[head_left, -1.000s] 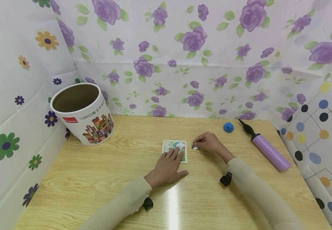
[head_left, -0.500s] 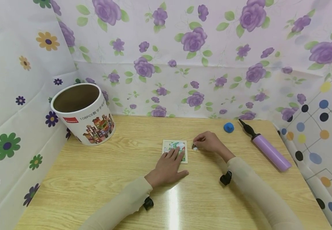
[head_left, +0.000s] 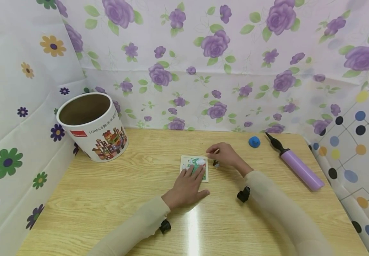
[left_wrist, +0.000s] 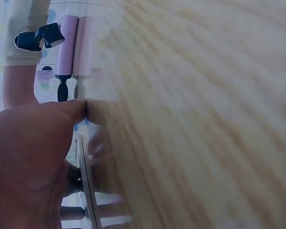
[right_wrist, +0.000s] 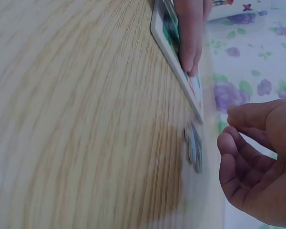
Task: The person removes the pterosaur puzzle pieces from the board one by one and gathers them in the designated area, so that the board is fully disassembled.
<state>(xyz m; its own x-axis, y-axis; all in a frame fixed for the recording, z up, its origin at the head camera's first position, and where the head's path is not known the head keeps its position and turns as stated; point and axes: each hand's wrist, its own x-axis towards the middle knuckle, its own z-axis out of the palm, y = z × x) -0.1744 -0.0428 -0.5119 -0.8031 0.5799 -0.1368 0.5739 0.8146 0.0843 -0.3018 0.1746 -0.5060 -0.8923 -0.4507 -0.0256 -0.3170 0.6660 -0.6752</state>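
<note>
Pressing flat, left hand (head_left: 186,185) has fingers straight and spread on the square picture board (head_left: 205,179). Right hand (head_left: 224,154) is bent, thumb and finger tips close together; cannot tell if anything is pinched. Key relation: loose piece (right_wrist: 194,145) lies on the table (head_left: 133,213), just below the right fingertips and just right of the board, not touching it. Right hand is nearer. Long axis unclear.

Right wrist view gives the gap between piece and board corner, plus the piece's thickness; from the head it's a small dark-and-pale speck. Left wrist view has the board edge-on and the left thumb tip down on the table.

Farther out: blue object (head_left: 254,142), lilac pump (head_left: 301,170) at right, printed bucket (head_left: 107,139) at left.
</note>
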